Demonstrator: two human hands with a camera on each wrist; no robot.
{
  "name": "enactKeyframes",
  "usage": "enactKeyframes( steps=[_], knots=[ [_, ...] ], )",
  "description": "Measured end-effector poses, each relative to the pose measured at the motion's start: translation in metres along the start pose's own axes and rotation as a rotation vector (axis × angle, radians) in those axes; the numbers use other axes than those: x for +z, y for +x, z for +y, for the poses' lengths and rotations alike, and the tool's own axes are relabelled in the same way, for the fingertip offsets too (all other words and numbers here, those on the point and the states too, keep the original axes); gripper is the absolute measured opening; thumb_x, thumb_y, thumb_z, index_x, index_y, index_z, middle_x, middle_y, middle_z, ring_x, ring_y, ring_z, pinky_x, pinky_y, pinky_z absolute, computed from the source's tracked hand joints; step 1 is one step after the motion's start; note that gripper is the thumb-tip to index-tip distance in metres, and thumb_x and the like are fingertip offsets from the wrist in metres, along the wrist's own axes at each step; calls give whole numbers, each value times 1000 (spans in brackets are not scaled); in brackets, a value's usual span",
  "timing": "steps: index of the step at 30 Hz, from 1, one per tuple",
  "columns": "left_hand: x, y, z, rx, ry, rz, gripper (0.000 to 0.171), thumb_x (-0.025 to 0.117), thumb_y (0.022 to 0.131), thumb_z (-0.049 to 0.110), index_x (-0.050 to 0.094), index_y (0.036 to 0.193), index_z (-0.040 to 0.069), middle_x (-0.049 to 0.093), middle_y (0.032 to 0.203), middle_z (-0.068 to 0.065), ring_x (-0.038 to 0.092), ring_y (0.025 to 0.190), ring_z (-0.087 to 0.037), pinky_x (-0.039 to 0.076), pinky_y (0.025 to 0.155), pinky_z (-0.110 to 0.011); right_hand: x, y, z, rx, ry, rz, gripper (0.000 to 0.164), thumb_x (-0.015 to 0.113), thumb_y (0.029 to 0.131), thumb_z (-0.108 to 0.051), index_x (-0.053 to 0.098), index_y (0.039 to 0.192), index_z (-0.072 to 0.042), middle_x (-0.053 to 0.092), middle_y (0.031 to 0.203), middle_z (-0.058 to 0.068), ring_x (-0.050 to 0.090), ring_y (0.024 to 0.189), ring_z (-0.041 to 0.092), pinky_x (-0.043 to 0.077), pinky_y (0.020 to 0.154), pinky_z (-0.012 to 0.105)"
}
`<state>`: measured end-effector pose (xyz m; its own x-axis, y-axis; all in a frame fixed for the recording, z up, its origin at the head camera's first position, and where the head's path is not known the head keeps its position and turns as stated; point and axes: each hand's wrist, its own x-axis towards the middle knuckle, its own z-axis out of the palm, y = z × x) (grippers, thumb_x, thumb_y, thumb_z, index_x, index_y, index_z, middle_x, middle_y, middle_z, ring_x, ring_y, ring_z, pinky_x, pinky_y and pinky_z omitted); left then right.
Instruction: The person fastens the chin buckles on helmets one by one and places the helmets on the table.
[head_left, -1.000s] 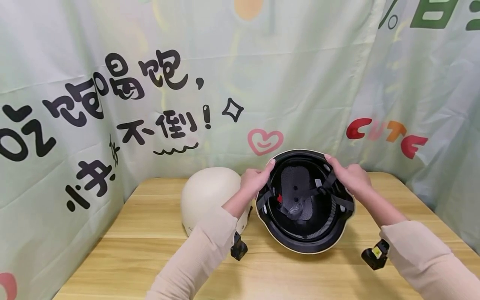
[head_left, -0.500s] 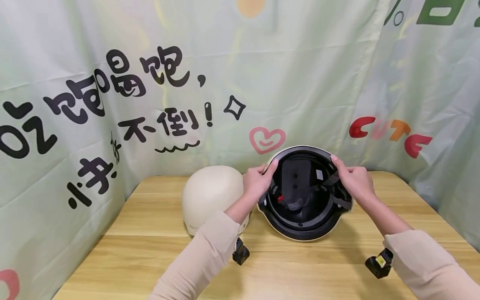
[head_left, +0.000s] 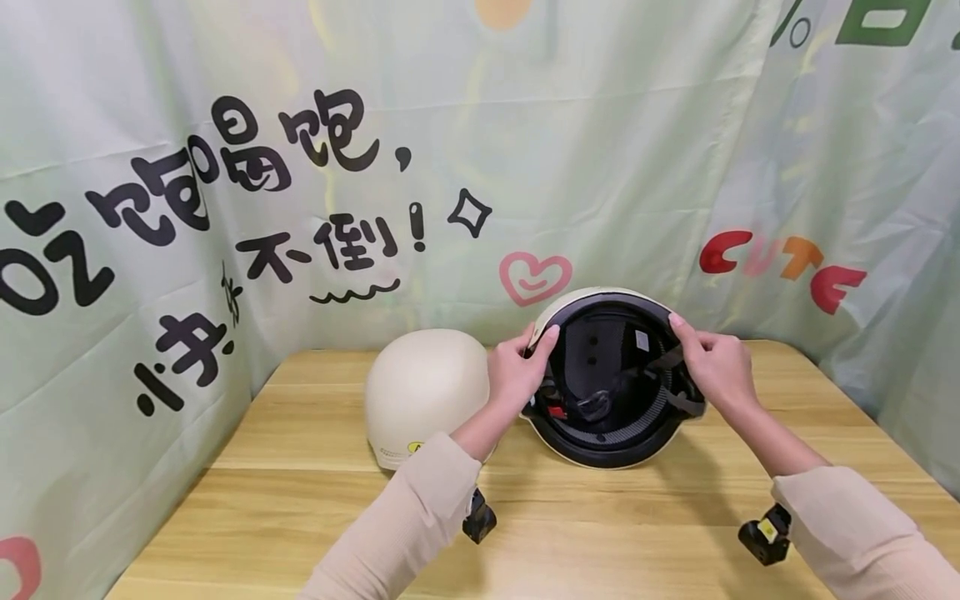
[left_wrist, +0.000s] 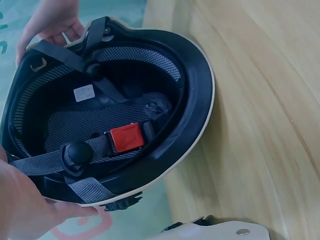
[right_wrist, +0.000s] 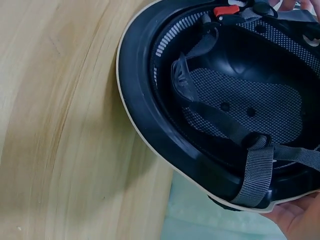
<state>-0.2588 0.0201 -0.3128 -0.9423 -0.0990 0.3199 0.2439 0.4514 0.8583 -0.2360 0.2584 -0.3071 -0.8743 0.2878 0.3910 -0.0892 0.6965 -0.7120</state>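
Both hands grip a cream helmet (head_left: 611, 457) by opposite sides, its black-lined hollow facing the person. The left hand (head_left: 517, 367) has its thumb over the rim on one side. On the other side the right hand (head_left: 716, 362) holds the rim the same way, fingers behind the shell. Inside the helmet, the left wrist view shows grey chin straps (left_wrist: 90, 150), a red buckle (left_wrist: 127, 137) and a mesh pad. The helmet is tilted, its lower rim close over the wooden table. A second cream helmet (head_left: 423, 392) sits dome up just left of it, partly behind the left forearm.
The wooden table (head_left: 300, 467) runs back to a pale green printed curtain (head_left: 600, 167) behind and at both sides. Small black wrist cameras (head_left: 765, 537) hang below the sleeves. The second helmet stands close beside the left hand.
The held helmet has tipped, its lower rim shifting up and away in the head view and more of its outer shell showing at the top. Both hands keep their grip; the second helmet stays put.
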Motion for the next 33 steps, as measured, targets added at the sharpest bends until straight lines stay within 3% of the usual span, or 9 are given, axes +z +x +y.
enactKeyframes(
  steps=[6, 8, 11, 13, 15, 19, 26, 30, 33],
  knots=[
    [4, -1, -2, 28, -53, 11, 49, 62, 84, 48, 60, 124, 19, 60, 125, -5, 63, 105, -22, 51, 88, -34, -1, -1, 2, -7, 60, 65, 61, 51, 90, -49, 40, 45, -9, 24, 40, -13, 29, 48, 6, 25, 48, 27],
    [6, -1, -4, 53, -79, 15, 50, 62, 84, 47, 59, 125, 19, 59, 126, -5, 63, 106, -21, 51, 89, -34, -2, -2, 4, -34, 84, 96, 57, 53, 90, -46, 52, 49, -7, 29, 40, -17, 31, 49, 4, 27, 49, 23],
    [10, -3, -7, 95, -112, 23, 49, 62, 85, 46, 58, 126, 20, 58, 126, -4, 57, 116, -19, 48, 95, -33, -1, -4, 7, -87, 118, 148, 44, 55, 91, -38, 72, 75, -1, 40, 47, -33, 37, 52, -7, 31, 53, 14],
    [13, -5, -10, 118, -149, 25, 49, 63, 85, 44, 57, 127, 19, 57, 128, -5, 54, 120, -19, 46, 98, -34, 1, -4, 11, -124, 149, 184, 38, 56, 91, -32, 72, 98, 2, 45, 60, -44, 41, 59, -17, 33, 59, 6],
    [15, -9, -12, 140, -182, 34, 49, 63, 86, 42, 56, 128, 18, 55, 130, -7, 51, 123, -20, 44, 100, -35, 4, -4, 15, -157, 192, 220, 36, 57, 90, -26, 68, 107, 4, 45, 71, -51, 44, 64, -23, 34, 62, 2],
    [20, -14, -16, 202, -220, 75, 51, 65, 85, 38, 55, 129, 15, 53, 132, -9, 47, 126, -23, 41, 103, -36, 11, -3, 24, -207, 301, 264, 32, 59, 87, -16, 65, 109, 7, 49, 80, -49, 48, 67, -24, 36, 61, -1],
    [28, -14, -28, 367, -175, 162, 51, 67, 84, 34, 56, 128, 9, 55, 128, -15, 50, 124, -24, 46, 98, -37, 21, -3, 32, -238, 481, 285, 32, 61, 82, -1, 63, 113, 8, 58, 89, -39, 53, 69, -19, 39, 58, 0],
    [30, -16, -32, 397, -170, 151, 54, 65, 85, 37, 54, 129, 10, 52, 131, -17, 48, 126, -22, 45, 99, -38, 21, -7, 30, -280, 577, 286, 33, 57, 82, 3, 66, 113, -4, 62, 95, -32, 57, 74, -16, 41, 61, 0],
    [28, -18, -34, 392, -180, 126, 55, 65, 85, 38, 54, 130, 10, 52, 133, -15, 47, 127, -21, 44, 100, -38, 18, -9, 33, -288, 563, 245, 34, 55, 84, 2, 68, 108, -19, 62, 98, -31, 58, 79, -16, 41, 63, 1]
  ],
)
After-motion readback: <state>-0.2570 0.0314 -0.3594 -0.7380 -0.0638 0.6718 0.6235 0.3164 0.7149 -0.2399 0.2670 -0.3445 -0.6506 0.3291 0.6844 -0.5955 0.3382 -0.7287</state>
